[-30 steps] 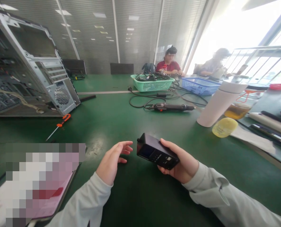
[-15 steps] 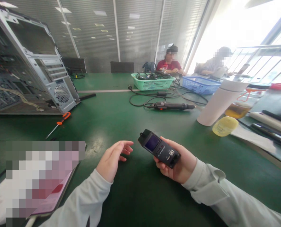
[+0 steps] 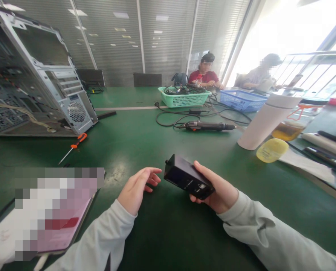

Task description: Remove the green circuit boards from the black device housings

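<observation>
A small black handheld electronic device [image 3: 187,177], box-shaped with buttons and a light-coloured port, is gripped in my right hand [image 3: 220,188] above the green table. The thumb lies along its upper edge and fingers curl underneath. It is tilted, so its screen face slants away and looks dark. Just left of the device, my left hand [image 3: 139,186] hovers with its fingers apart and nothing in them; the fingertips come close to the device's end without visibly touching it.
An open computer case [image 3: 43,82] stands at left, an orange-handled screwdriver [image 3: 74,146] before it. A phone-like slab [image 3: 60,241] lies near left. Behind are a corded electric screwdriver [image 3: 207,126], a green basket [image 3: 185,99] and a blue basket [image 3: 243,101]. A white bottle [image 3: 265,124] stands right; two people sit beyond.
My right hand has rolled the device, so its screen face has turned downward and its side now shows. My left hand has stayed nearly still. The view has shifted slightly.
</observation>
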The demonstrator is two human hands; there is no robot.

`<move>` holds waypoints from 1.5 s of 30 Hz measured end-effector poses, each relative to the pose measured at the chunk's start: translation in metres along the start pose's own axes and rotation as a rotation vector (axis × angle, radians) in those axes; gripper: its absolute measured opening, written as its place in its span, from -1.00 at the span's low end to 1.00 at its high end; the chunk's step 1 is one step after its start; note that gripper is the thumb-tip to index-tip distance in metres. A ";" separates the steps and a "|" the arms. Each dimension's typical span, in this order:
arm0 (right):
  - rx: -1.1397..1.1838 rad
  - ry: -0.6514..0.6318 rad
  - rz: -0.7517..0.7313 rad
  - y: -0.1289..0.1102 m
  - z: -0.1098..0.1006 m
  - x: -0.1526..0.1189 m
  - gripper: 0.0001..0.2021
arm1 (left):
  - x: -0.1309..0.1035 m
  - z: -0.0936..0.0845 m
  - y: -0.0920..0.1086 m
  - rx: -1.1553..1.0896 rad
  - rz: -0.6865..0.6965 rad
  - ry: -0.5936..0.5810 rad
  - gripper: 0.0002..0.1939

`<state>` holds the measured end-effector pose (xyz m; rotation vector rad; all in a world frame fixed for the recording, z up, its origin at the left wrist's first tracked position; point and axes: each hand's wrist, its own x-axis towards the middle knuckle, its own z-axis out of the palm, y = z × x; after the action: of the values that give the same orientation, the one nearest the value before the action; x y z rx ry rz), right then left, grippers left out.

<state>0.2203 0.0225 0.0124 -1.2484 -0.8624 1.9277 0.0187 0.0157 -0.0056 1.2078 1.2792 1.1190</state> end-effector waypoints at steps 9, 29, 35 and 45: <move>-1.024 0.067 -1.032 0.013 -0.005 -0.007 -0.59 | -0.009 -0.001 0.006 0.210 0.255 -0.109 -0.65; -0.889 0.010 -1.046 0.018 -0.009 0.003 -0.57 | -0.008 -0.007 0.009 0.422 0.434 -0.089 -0.80; -0.881 0.010 -0.994 0.015 -0.008 0.001 -0.65 | -0.008 -0.003 0.008 0.226 0.232 -0.122 -0.79; -0.795 -0.021 -0.823 0.018 -0.005 0.000 -0.67 | -0.012 0.004 0.012 -0.003 0.200 -0.089 -0.81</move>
<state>0.2217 0.0131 -0.0041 -1.0008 -1.8986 0.9430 0.0234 0.0041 0.0067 1.3914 1.1075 1.1954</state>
